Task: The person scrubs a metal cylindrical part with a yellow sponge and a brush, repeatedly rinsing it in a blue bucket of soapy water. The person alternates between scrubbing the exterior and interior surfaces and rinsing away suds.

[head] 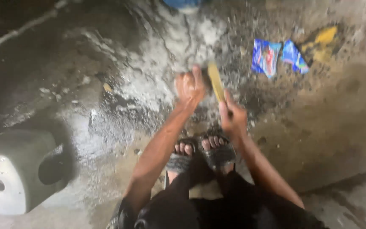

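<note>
Squatting on wet concrete floor [327, 127], sandals [200, 154] just under my wrists. My right hand [234, 118] is closed round the handle end of a yellow scrub brush [215, 80], which sticks up & away from me, tilted a bit left. My left hand [189, 87] is curled over smth dark just beside the brush. It's blurred, so can't tell what it is or how tight I've got it; fingers look bunched, not spread. White soapy foam [166, 55] covers the floor in front of both hands and runs up toward a blue tub [183, 3] at the top edge. Two torn blue sachets [276, 57] lie well apart to the right, next to a yellow smear [323, 40]. Grey plastic stool [18, 169] on its side far left.

Risks as I see it: floor's slick w/ suds right by my feet, so shifting weight in the squat could slide a sandal out. Brush handle's prob wet, grip could slip & my knuckles hit rough concrete. Left-hand item is small & soapy, could squirt out into the grit. Splash could reach my eyes too
</note>
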